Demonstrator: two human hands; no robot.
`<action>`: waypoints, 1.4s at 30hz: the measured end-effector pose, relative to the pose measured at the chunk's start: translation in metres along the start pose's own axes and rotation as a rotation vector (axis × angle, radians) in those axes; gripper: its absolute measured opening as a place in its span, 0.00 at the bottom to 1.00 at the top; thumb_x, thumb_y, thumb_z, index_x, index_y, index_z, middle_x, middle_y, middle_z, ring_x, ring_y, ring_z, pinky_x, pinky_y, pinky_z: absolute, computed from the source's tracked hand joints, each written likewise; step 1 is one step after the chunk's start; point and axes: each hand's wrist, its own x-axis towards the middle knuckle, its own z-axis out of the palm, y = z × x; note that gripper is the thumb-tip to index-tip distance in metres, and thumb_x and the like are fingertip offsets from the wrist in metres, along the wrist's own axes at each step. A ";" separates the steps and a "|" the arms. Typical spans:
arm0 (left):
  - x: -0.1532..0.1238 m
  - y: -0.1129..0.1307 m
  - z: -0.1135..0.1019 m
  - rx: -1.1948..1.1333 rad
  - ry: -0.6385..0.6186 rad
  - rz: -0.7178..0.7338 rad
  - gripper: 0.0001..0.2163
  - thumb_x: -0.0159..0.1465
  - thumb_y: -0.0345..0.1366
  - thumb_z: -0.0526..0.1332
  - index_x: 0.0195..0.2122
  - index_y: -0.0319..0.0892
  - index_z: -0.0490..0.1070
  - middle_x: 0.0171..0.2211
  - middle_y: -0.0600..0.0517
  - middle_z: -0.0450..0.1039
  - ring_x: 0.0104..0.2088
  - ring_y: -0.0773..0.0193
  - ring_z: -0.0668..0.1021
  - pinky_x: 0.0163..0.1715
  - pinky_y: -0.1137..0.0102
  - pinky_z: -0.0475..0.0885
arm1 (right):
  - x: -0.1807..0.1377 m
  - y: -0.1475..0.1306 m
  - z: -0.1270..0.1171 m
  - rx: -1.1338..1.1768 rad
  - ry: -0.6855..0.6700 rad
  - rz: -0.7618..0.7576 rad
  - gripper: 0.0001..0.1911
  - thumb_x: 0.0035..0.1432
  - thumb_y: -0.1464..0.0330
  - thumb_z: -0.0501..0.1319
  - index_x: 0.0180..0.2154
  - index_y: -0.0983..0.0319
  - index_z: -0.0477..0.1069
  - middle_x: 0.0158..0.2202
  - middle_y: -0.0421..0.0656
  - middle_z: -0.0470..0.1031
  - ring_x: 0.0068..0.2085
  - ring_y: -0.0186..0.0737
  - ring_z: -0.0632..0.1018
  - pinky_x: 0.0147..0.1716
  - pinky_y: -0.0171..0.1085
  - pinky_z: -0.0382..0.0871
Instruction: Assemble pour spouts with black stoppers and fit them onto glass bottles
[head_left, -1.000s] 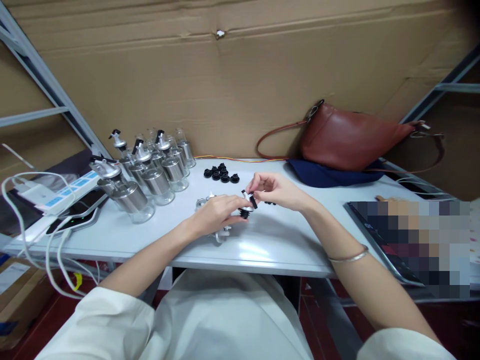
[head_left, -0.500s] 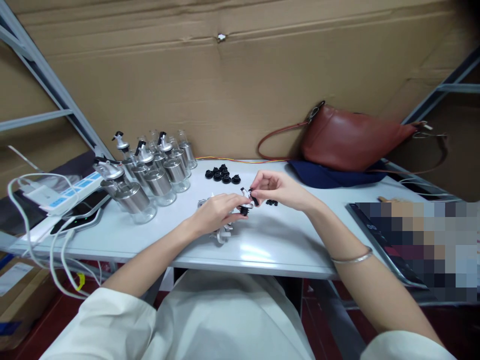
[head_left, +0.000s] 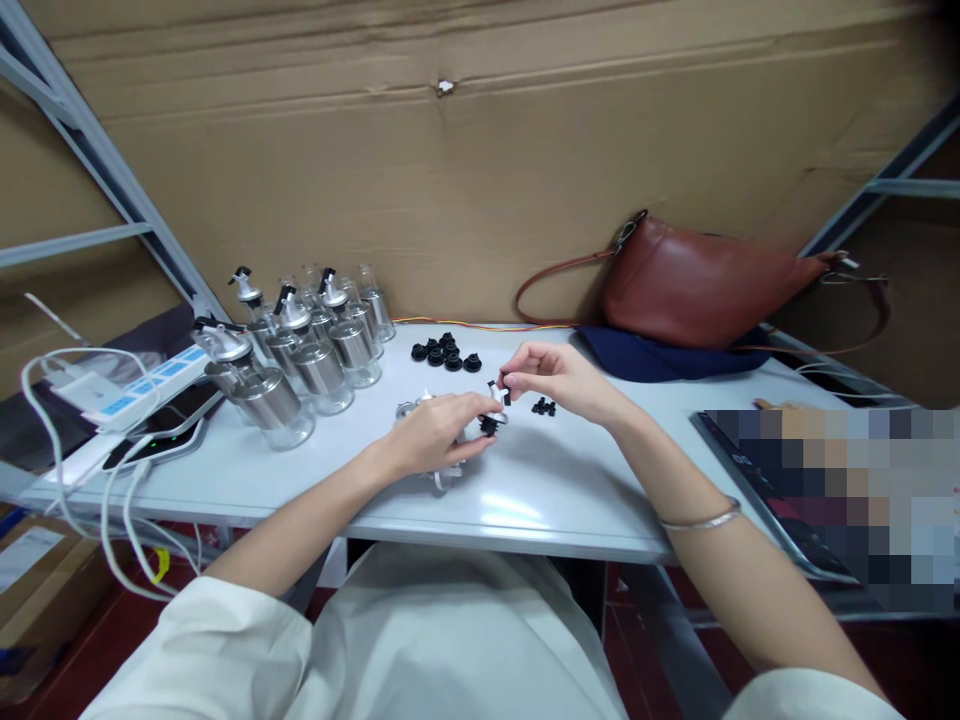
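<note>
My left hand [head_left: 435, 430] is closed around a silver pourer lid [head_left: 487, 424] with a black base, just above the white table [head_left: 525, 490]. My right hand [head_left: 555, 380] pinches a small black piece [head_left: 505, 392] at the top of that lid. More silver lids [head_left: 442, 476] lie under my left hand. A few small black pieces [head_left: 543, 407] lie just right of my fingers. A cluster of black round caps [head_left: 445, 353] sits farther back.
Several glass and steel dispenser bottles [head_left: 300, 350] stand at the left. A power strip [head_left: 142, 385] with white cables and a dark device lie at the far left edge. A brown leather bag [head_left: 690, 285] rests on blue cloth [head_left: 652, 355] at the back right. Cardboard lines the wall.
Both hands stay together on the lid. My right fingers have shifted slightly on the small black piece; the view has dipped a little.
</note>
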 end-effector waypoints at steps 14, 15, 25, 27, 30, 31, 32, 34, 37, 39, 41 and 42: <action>0.000 -0.002 0.001 0.059 -0.033 0.042 0.09 0.62 0.31 0.55 0.44 0.40 0.64 0.41 0.48 0.74 0.42 0.61 0.77 0.42 0.68 0.72 | -0.002 -0.004 0.002 -0.090 -0.071 -0.031 0.17 0.46 0.57 0.68 0.27 0.63 0.70 0.17 0.38 0.71 0.21 0.32 0.70 0.24 0.33 0.61; 0.000 -0.003 0.001 0.066 -0.047 0.047 0.09 0.64 0.33 0.55 0.45 0.40 0.64 0.42 0.47 0.74 0.43 0.61 0.77 0.43 0.67 0.72 | -0.002 -0.003 0.002 -0.086 -0.067 -0.032 0.17 0.46 0.56 0.68 0.27 0.63 0.70 0.17 0.38 0.71 0.21 0.32 0.70 0.24 0.34 0.61; 0.000 -0.007 0.002 0.000 0.011 0.032 0.08 0.65 0.33 0.56 0.46 0.42 0.65 0.57 0.41 0.54 0.53 0.58 0.71 0.49 0.61 0.72 | -0.003 -0.004 0.001 -0.112 -0.071 -0.033 0.17 0.48 0.55 0.66 0.28 0.64 0.70 0.18 0.38 0.70 0.22 0.32 0.69 0.24 0.34 0.60; 0.000 -0.007 0.002 -0.054 -0.003 0.033 0.09 0.66 0.31 0.55 0.47 0.42 0.63 0.58 0.40 0.53 0.52 0.60 0.72 0.49 0.62 0.73 | -0.003 -0.005 0.001 -0.101 -0.072 -0.026 0.17 0.48 0.56 0.66 0.28 0.64 0.70 0.19 0.38 0.70 0.23 0.32 0.69 0.24 0.33 0.60; -0.001 -0.006 0.003 -0.121 -0.017 0.029 0.10 0.65 0.28 0.54 0.48 0.42 0.62 0.59 0.39 0.53 0.49 0.63 0.74 0.49 0.63 0.73 | -0.004 -0.006 0.001 -0.097 -0.080 -0.011 0.16 0.50 0.57 0.66 0.28 0.64 0.69 0.19 0.37 0.69 0.23 0.31 0.69 0.24 0.33 0.60; -0.001 -0.006 0.003 -0.130 -0.014 0.027 0.10 0.65 0.27 0.54 0.48 0.42 0.62 0.60 0.39 0.53 0.49 0.63 0.74 0.49 0.64 0.73 | -0.004 -0.006 0.002 -0.098 -0.081 -0.008 0.16 0.50 0.57 0.65 0.28 0.64 0.69 0.19 0.37 0.69 0.23 0.31 0.69 0.24 0.33 0.60; -0.001 -0.007 0.003 -0.131 -0.008 0.024 0.11 0.65 0.26 0.54 0.47 0.42 0.62 0.60 0.39 0.54 0.48 0.63 0.74 0.48 0.64 0.73 | -0.003 -0.006 0.002 -0.100 -0.080 -0.005 0.16 0.50 0.57 0.65 0.28 0.63 0.69 0.19 0.37 0.69 0.23 0.31 0.69 0.24 0.33 0.60; -0.001 -0.007 0.003 -0.116 0.009 0.019 0.10 0.64 0.26 0.55 0.47 0.42 0.63 0.60 0.40 0.55 0.48 0.62 0.74 0.48 0.63 0.73 | -0.003 -0.004 0.002 -0.099 -0.069 -0.004 0.16 0.50 0.56 0.65 0.29 0.63 0.68 0.19 0.37 0.69 0.23 0.31 0.69 0.24 0.33 0.60; -0.002 -0.008 0.003 -0.094 0.011 0.013 0.10 0.64 0.27 0.56 0.46 0.41 0.65 0.60 0.39 0.55 0.48 0.61 0.74 0.47 0.62 0.74 | -0.002 -0.002 0.003 -0.087 -0.049 -0.016 0.16 0.49 0.57 0.66 0.29 0.63 0.68 0.20 0.37 0.70 0.24 0.32 0.70 0.25 0.33 0.61; -0.001 -0.008 0.003 -0.088 0.008 0.015 0.10 0.64 0.27 0.56 0.46 0.41 0.65 0.60 0.38 0.56 0.47 0.62 0.74 0.47 0.62 0.74 | -0.002 -0.001 0.003 -0.090 -0.044 -0.029 0.16 0.48 0.57 0.67 0.29 0.63 0.68 0.20 0.37 0.71 0.24 0.32 0.71 0.25 0.33 0.62; -0.001 -0.007 0.002 -0.084 0.012 0.023 0.09 0.64 0.28 0.56 0.46 0.40 0.66 0.60 0.38 0.57 0.47 0.62 0.74 0.48 0.62 0.73 | -0.002 -0.002 0.002 -0.108 -0.044 -0.037 0.16 0.48 0.57 0.67 0.28 0.63 0.69 0.20 0.38 0.71 0.23 0.32 0.71 0.25 0.33 0.63; -0.001 -0.007 0.002 -0.082 0.013 0.025 0.09 0.64 0.28 0.56 0.46 0.40 0.66 0.60 0.37 0.57 0.48 0.61 0.74 0.48 0.62 0.73 | -0.002 -0.002 0.002 -0.117 -0.045 -0.038 0.16 0.48 0.57 0.67 0.27 0.63 0.69 0.20 0.38 0.72 0.23 0.33 0.71 0.25 0.34 0.63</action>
